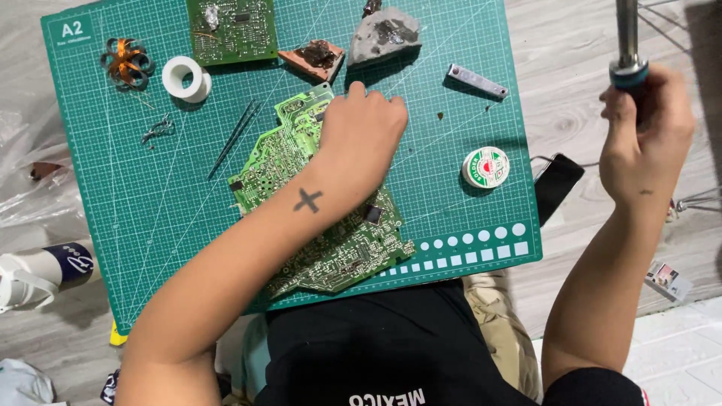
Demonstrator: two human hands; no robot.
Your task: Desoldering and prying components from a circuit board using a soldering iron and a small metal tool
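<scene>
**Two hands, one board**

Two circuit boards lie on my green cutting mat, which carries a white corner label and white squares and dots along its lower right edge. A round red, green and white spool sits near that edge. My left hand presses fingers-down on the large green circuit board at centre. My right hand grips a soldering iron off the mat. The smaller board rests at the top.
</scene>
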